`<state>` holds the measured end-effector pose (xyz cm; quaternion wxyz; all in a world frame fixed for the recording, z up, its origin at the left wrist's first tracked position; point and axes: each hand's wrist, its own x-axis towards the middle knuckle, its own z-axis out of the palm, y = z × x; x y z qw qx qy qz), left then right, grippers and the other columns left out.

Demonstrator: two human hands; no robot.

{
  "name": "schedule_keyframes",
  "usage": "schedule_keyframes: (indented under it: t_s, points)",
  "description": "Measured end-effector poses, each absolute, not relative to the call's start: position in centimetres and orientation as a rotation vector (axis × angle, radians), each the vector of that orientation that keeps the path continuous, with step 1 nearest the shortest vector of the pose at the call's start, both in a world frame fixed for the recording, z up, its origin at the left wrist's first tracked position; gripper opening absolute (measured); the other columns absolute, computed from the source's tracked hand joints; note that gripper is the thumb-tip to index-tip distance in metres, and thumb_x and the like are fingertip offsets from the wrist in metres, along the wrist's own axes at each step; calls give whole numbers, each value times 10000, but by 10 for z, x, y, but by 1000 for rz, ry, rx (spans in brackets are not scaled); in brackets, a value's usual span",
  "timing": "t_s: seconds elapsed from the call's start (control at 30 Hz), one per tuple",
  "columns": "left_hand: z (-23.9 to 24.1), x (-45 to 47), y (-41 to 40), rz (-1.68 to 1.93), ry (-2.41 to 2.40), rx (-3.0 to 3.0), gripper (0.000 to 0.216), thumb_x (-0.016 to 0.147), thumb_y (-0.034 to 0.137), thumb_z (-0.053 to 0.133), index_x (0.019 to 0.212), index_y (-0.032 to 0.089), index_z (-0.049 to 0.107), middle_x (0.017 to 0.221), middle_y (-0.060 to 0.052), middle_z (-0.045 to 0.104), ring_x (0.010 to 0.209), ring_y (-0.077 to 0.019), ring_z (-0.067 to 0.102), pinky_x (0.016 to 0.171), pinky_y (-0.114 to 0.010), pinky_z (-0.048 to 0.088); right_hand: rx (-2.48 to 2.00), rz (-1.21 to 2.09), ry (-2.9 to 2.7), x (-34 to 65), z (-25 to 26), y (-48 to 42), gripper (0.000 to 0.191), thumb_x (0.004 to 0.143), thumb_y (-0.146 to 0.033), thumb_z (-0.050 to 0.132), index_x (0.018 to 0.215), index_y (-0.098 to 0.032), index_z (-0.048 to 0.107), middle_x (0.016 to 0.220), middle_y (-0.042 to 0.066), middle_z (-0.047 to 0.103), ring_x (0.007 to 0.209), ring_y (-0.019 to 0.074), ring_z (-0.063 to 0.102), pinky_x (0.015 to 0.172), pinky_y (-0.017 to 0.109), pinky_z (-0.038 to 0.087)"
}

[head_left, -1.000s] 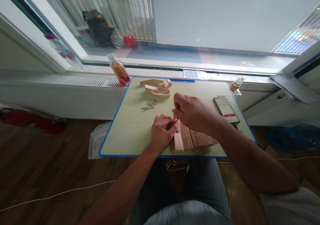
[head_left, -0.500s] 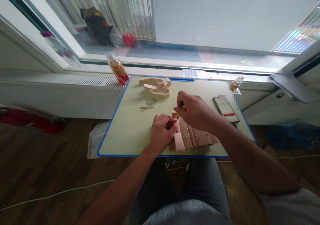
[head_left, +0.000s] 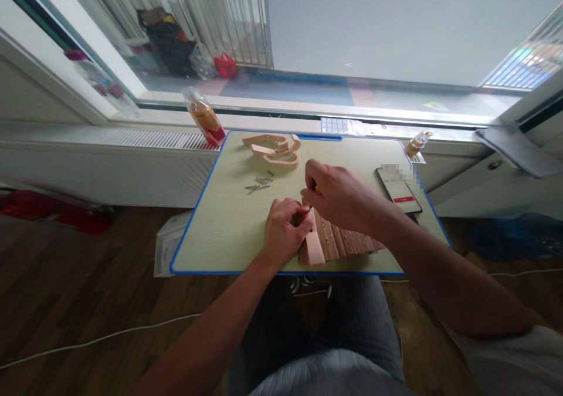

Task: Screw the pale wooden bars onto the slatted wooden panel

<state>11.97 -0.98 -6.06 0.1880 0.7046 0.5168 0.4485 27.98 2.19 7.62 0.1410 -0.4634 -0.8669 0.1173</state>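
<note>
Head view shows left hand clasping the wooden strip below right hand, closed round a screwdriver.

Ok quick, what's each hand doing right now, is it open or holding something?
Left hand: curled against the pale wooden piece; can't tell if it's gripping anything.
Right hand: closed, holding the yellow-handled tool.

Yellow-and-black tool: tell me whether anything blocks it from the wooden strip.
Nothing visible blocks the tool in the right hand from the wooden strip. The left hand sits close beside the tip; exact contact is too small to tell.
</note>
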Motion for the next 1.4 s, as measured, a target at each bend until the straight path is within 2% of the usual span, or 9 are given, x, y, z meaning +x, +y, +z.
schedule_keyframes:
  t_s: [0.47,0.6,0.73,0.87,1.03,1.27,1.4]
  points:
    - [-61,121,-9,1279,1460,1987,175,884,178,732,768,242,617,808,-6,668,860,-233,575,858,-401,496,-1296,345,-2551,276,78,22,169,963,-223,491,1103,-158,558,903,124,707,729,202,523,642,355,304]
    - [-63,118,-12,1274,1448,2027,107,902,184,715,833,239,653,888,-23,704,914,-242,603,910,-417,499,-1341,439,-2604,283,95,20,245,881,-216,568,1121,-166,576,931,121,713,781,211,557,651,339,332]
    - [-65,114,-18,1252,1410,2079,58,931,205,702,976,238,688,1027,-49,725,1043,-259,626,988,-433,506,-1338,466,-2669,293,107,19,281,833,-154,574,1112,-157,608,967,132,730,807,206,586,675,331,359]
    - [-66,114,-22,1237,1446,2071,108,938,235,716,1040,239,682,1068,-54,714,1073,-265,619,1020,-442,501,-1366,334,-2678,292,104,19,239,887,-227,579,1109,-169,645,915,132,738,752,214,584,639,352,312]
    - [-69,115,-21,1243,1475,2028,187,895,253,773,1049,246,667,1052,-47,693,1053,-264,613,987,-430,519,-1471,230,-2625,283,98,15,249,944,-301,544,1130,-180,657,866,135,742,672,216,545,619,372,235]
    - [-69,114,-21,1242,1471,2036,188,900,246,771,1056,246,667,1059,-51,689,1065,-267,619,969,-426,525,-1302,405,-2644,286,100,17,270,848,-255,612,1100,-161,643,1016,153,745,855,237,608,703,359,368]
    - [-68,114,-21,1245,1459,2020,181,902,252,776,1049,242,671,1066,-51,691,1071,-262,617,972,-426,523,-1327,359,-2630,285,99,21,285,871,-228,586,1143,-177,654,935,130,746,786,233,591,658,367,316]
